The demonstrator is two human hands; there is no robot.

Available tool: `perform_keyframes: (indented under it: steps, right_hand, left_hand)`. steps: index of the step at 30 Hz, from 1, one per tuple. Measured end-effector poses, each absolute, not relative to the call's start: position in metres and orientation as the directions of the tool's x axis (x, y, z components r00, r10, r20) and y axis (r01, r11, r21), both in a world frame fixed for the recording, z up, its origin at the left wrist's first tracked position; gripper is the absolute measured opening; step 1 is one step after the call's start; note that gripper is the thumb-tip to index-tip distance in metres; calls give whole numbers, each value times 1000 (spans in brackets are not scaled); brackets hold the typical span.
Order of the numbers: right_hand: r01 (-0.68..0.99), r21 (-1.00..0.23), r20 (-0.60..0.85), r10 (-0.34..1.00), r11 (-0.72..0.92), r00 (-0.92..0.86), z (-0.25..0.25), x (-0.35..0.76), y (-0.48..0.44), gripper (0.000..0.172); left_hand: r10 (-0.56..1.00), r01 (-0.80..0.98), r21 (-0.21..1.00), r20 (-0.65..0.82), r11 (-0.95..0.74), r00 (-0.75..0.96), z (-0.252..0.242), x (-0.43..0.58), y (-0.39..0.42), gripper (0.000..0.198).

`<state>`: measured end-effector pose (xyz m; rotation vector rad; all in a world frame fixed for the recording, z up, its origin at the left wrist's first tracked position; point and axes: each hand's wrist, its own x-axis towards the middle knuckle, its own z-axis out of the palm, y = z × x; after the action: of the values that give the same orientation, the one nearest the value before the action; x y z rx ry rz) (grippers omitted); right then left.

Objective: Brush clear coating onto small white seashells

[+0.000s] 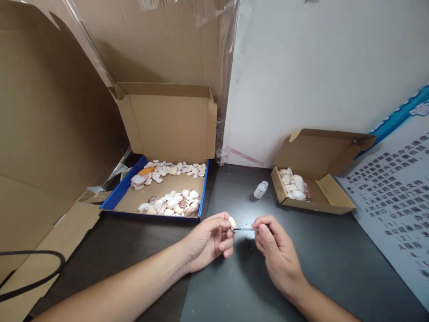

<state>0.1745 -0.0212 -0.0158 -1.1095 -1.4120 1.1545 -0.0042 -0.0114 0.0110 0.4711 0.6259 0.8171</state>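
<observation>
A small white seashell point(232, 222) is pinched between the thumb and fingers of my left hand point(214, 235), above the dark table. My right hand point(276, 250) grips a thin paintbrush point(247, 229) with a silvery shaft and a dark tip. That tip meets the lower edge of the shell, though whether it presses on it is too small to tell. Most of the handle is hidden inside my right fist. Beyond the hands stands a small clear glass bottle point(260, 190) with a pale label.
At the back left, an open blue-edged cardboard box point(129, 201) holds many shells in two groups. A smaller open carton point(318, 205) with white shells point(295, 185) stands at the right. Cardboard panels, a white wall point(301, 67) and a printed sheet point(395, 192) surround the table.
</observation>
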Motion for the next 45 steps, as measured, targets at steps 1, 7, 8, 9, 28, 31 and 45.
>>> perform_keyframes:
  steps: [1, 7, 8, 9, 28, 31, 45]
  right_hand:
    - [112, -981, 143, 982, 157, -122, -15, 175, -21, 30]
    - [112, -977, 172, 983, 179, -67, -15, 176, -23, 29]
    - [69, -982, 169, 983, 174, -73, -16, 176, -23, 29]
    - [36, -984, 169, 982, 172, -83, -18, 176, -24, 28]
    - [233, -905, 335, 933, 357, -132, -13, 177, -28, 15]
    - [220, -906, 335, 931, 361, -147, -13, 177, -29, 17]
    - [248, -861, 406, 893, 445, -194, -12, 179, -28, 14]
  left_hand:
    - [788, -518, 614, -322, 596, 525, 11, -4, -12, 13]
    - [797, -499, 650, -301, 573, 523, 11, -4, -13, 13]
    - [797, -494, 654, -303, 573, 523, 11, -4, -14, 13]
    - [796, -489, 657, -306, 574, 522, 12, -4, -14, 13]
    - [819, -503, 661, -339, 557, 463, 12, -2, -14, 14]
    - [825, -505, 664, -343, 551, 449, 12, -2, -15, 14]
    - [828, -527, 648, -342, 551, 444, 11, -3, -15, 13]
